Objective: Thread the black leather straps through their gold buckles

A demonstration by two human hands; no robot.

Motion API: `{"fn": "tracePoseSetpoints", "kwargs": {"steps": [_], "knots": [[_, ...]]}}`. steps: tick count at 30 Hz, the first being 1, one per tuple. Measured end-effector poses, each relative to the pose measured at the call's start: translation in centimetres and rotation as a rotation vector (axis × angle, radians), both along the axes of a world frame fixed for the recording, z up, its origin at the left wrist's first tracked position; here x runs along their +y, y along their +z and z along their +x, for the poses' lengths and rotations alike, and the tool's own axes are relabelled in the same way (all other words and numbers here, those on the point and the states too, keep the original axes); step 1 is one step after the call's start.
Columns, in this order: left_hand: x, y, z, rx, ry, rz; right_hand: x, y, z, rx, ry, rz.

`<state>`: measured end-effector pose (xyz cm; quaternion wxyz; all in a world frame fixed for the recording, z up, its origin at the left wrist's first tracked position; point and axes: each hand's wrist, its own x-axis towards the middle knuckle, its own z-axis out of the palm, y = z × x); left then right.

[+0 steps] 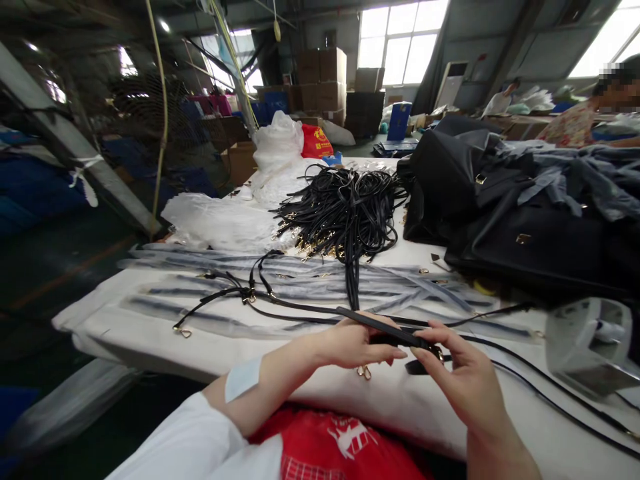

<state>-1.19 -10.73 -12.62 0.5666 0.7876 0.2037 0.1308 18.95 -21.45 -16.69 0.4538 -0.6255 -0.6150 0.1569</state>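
Note:
A black strap lies across both hands above the table's front edge. My left hand is closed around its middle, the fingers pointing right. With thumb and fingertips, my right hand pinches the strap near a gold-coloured buckle, which is partly hidden by the fingers. Below the left fingers, a gold-coloured clasp hangs. Other black straps with clasps stretch over the table beyond the hands. Behind them lies a big tangled heap of black straps, with a few strands trailing toward my left hand.
Plastic-wrapped straps cover part of the white table. Clear plastic bags are piled at the back left. Black bags stand heaped on the right, near a translucent plastic container. A person is behind them.

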Motion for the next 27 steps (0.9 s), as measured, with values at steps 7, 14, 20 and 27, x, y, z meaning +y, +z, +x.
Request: {"fn": "tracePoseSetpoints", "kwargs": {"steps": [7,14,20,27], "knots": [[2.9,1.7,-2.6,-0.032,0.05,0.24,-0.7,0.2,2.2,-0.15,0.029,-0.091],[1.2,1.3,-1.4,0.129,0.016,0.461,0.6,2.0,-2.0,-0.039,0.319,-0.233],[1.7,0.9,-1.9,0.075,0.072,0.121,0.8,2.0,-2.2,0.115,0.283,-0.253],[2.0,0.9,-2.0,0.005,0.097,0.123,0.9,1.7,-1.4,0.077,0.153,-0.354]]}}
